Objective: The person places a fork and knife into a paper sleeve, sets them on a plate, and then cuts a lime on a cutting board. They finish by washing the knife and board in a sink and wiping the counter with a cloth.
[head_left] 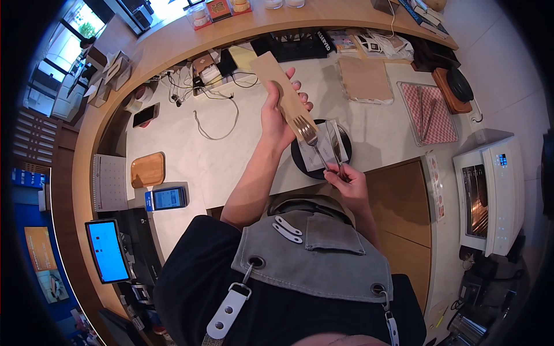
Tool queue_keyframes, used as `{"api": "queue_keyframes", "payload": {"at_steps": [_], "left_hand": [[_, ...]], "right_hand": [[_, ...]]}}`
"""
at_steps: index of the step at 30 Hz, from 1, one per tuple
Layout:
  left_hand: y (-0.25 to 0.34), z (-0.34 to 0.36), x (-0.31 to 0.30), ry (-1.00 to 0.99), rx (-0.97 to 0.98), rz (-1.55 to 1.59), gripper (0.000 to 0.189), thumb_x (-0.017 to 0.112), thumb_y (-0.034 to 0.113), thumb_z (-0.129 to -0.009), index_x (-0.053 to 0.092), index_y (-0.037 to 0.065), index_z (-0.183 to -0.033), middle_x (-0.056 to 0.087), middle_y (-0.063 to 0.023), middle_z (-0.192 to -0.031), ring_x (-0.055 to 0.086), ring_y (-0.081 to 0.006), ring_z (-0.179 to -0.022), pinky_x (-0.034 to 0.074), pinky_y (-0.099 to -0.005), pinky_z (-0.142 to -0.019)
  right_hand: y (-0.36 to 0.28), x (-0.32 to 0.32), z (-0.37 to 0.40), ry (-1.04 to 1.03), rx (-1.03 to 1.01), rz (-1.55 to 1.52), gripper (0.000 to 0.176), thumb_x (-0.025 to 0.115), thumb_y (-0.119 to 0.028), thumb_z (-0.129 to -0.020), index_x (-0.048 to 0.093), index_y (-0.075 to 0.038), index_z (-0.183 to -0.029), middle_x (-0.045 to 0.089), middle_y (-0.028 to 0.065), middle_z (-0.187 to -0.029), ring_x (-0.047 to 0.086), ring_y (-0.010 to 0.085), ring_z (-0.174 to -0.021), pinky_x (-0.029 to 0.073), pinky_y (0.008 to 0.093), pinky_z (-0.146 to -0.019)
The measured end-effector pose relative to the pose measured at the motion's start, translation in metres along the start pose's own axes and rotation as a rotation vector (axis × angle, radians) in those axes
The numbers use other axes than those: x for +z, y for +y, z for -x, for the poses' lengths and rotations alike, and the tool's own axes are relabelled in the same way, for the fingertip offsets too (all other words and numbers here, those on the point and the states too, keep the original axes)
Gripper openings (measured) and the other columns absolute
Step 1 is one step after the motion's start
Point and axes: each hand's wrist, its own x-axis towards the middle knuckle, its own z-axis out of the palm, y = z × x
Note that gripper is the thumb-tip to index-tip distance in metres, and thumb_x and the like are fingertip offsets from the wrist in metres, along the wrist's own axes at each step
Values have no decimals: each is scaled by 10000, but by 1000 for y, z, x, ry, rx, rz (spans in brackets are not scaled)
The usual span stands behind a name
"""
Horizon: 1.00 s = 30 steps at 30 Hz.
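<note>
My left hand [276,118] is wrapped round a long brown paper cutlery sleeve [273,70], held at a slant over the counter. My right hand [351,187] pinches the handles of a fork [310,137] and a table knife [333,139]. The fork's tines overlap the lower end of the sleeve, while the knife's blade points up to the right of it. Below them is a black round tray [298,158] with a white printed paper [314,160] on it, partly hidden by the cutlery.
A wire rack with red checked paper [411,98] and tongs lies to the right, near a lit white oven [504,190]. Brown paper sheets [365,81] are at the back. Leftward are a loose cable [216,138], phone [145,116], wooden tray [148,169] and card terminal [168,198].
</note>
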Motion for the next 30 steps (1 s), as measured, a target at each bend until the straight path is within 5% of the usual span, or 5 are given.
{"api": "queue_keyframes", "payload": {"at_steps": [7, 22, 30], "left_hand": [[0, -1, 2, -16, -31, 32, 631, 393, 538, -1056, 370, 82, -1492, 518, -25, -1041, 515, -178, -862, 463, -367, -790], [-10, 1, 6, -11, -67, 19, 680, 380, 574, -1050, 360, 50, -1482, 478, -23, -986, 475, -166, -798, 439, -351, -758], [-36, 6, -23, 230, -82, -40, 555, 272, 598, -1061, 400, 231, -1456, 511, -49, -1020, 529, -209, -839, 479, -395, -750]], "right_hand": [[1, -6, -2, 1, 30, 37, 335, 771, -116, -907, 694, 56, -1183, 665, -43, -894, 548, 12, -801, 447, 181, -758], [-1, 9, -14, -8, 4, -86, 209, 770, -116, -890, 688, 8, -1036, 645, -26, -811, 540, 28, -699, 427, 206, -628], [-11, 14, -19, -26, 23, -59, 141, 710, -109, -947, 645, -22, -1036, 652, -5, -781, 535, 32, -606, 371, 196, -517]]}}
